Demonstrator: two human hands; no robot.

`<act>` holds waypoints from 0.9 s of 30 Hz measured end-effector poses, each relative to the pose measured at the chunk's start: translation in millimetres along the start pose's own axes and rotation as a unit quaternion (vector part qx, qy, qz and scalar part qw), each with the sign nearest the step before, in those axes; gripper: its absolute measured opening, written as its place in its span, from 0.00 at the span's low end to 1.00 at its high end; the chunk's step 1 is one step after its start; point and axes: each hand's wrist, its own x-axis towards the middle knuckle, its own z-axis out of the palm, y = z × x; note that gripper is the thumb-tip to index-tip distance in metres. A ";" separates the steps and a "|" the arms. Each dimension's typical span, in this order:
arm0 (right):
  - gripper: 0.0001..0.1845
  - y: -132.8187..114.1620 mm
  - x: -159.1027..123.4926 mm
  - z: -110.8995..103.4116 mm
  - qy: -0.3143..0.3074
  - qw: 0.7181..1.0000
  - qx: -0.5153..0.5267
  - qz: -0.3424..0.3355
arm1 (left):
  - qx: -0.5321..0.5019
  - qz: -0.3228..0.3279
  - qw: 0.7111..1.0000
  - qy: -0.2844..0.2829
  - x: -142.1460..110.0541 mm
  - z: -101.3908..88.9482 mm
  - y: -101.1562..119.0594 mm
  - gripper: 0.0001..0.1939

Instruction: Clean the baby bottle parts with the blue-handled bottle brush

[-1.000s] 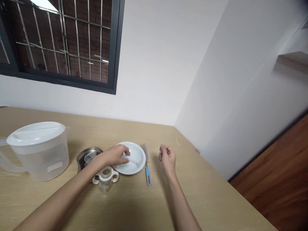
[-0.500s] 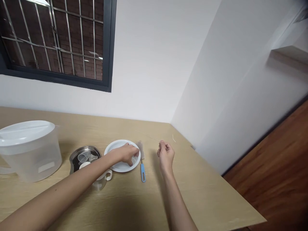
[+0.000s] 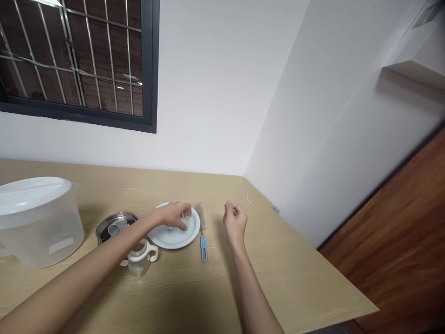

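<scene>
Pinching a small clear piece [image 3: 187, 221]: left hand [image 3: 174, 215], thumb and fingers closed on it, over the white plate [image 3: 170, 241], item between two and three o'clock of plate centre (dial centred on plate, twelve toward the wall); whether the piece touches the plate cannot be told. Right hand [image 3: 235, 223], at three o'clock, well apart from the left; fingertips pressed together on one thin pale strand [image 3: 208, 195], its free length running toward ten o'clock from that hand. Blue-handled tool [image 3: 203, 250], one, lying just beside the plate from two to four o'clock, whitish head toward the wall, handle toward the wearer. Two-handled cup [image 3: 138, 268], clear body, white collar, upright at eight o'clock, partly behind the left forearm. Metal tray [image 3: 100, 226], at nine o'clock, holding a small clear cup [image 3: 114, 228]; remaining contents partly hidden by the arm. Lidded jug [image 3: 66, 232], translucent, farther out at nine. Curved pale strip [image 3: 248, 198], one, lying on the wooden table [image 3: 295, 278] between two and three o'clock, beyond the right hand.
</scene>
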 end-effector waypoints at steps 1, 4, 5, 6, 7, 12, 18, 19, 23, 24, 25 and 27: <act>0.24 -0.8 -1.2 0.9 0.001 1.000 0.006 0.003 | -0.018 -0.007 1.000 0.012 -5.7 -5.4 -7.5 0.21; 0.23 -4.3 -6.3 4.0 -0.015 0.999 0.029 0.011 | -0.122 -0.025 0.989 0.077 -29.8 -21.1 -28.9 0.21; 0.23 -5.8 -8.1 5.1 -0.024 0.999 0.031 0.011 | -0.179 -0.030 0.977 0.108 -39.6 -25.2 -34.6 0.22; 0.23 -7.5 -10.0 6.1 -0.028 0.999 0.028 0.008 | -0.224 -0.031 0.965 0.133 -50.0 -28.3 -39.3 0.23; 0.23 -9.0 -11.7 7.0 -0.030 0.999 0.023 0.005 | -0.258 -0.036 0.952 0.163 -60.5 -30.4 -43.1 0.23; 0.23 -10.5 -19.0 13.3 -0.044 0.999 -0.001 -0.003 | -0.318 -0.072 0.895 0.303 -107.9 -24.7 -59.1 0.22; 0.25 -2.5 -30.4 22.0 -0.069 0.996 -0.050 -0.033 | -0.360 -0.087 0.841 0.394 -141.6 -9.6 -81.4 0.23; 0.25 -1.8 -32.9 22.8 -0.075 0.994 -0.060 -0.043 | -0.365 -0.087 0.832 0.410 -144.8 -8.2 -83.6 0.22; 0.24 -4.7 -43.6 25.8 -0.106 0.986 -0.091 -0.085 | -0.368 -0.080 0.797 0.472 -153.1 -3.4 -87.6 0.22; 0.23 -7.5 -45.8 27.3 -0.110 0.986 -0.091 -0.089 | -0.366 -0.079 0.791 0.483 -154.5 -2.0 -87.7 0.22; 0.23 -11.6 -47.5 29.2 -0.112 0.986 -0.088 -0.090 | -0.362 -0.080 0.788 0.492 -155.8 -0.6 -87.5 0.22; 0.22 -24.2 -48.9 34.8 -0.113 0.987 -0.074 -0.088 | -0.346 -0.088 0.790 0.499 -158.2 2.1 -86.4 0.21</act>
